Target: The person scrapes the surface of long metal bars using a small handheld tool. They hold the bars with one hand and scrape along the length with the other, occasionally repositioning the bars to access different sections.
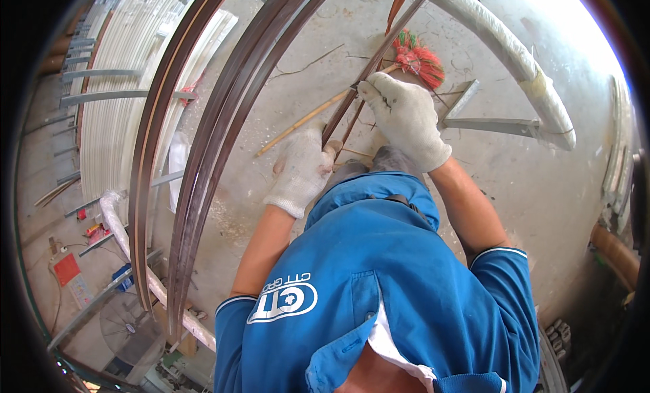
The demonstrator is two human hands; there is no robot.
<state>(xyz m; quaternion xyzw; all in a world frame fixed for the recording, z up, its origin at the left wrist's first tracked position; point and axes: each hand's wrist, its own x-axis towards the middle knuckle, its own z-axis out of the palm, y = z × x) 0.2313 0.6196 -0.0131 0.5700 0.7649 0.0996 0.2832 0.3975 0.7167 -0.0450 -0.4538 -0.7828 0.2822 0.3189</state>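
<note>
A long, narrow dark brown strip (374,59) slants from the top of the view down to my hands in front of my waist. My left hand (301,164), in a whitish work glove, is closed around its lower end. Higher up, my right hand (404,116), gloved the same way, has its thumb and fingers pinched at the strip's edge. A small dark bit shows at those fingertips, too small to name. Behind the strip, a broom (420,59) with red and green bristles lies on the floor, its bamboo handle passing behind my hands.
Left of me, several long dark brown profiles (227,98) rest on a rack with a wrapped bar. Beyond them are stacked white profiles (122,101) on metal arms and a floor fan (131,327). A plastic-wrapped rail (501,44) on a metal leg (494,126) stands at right.
</note>
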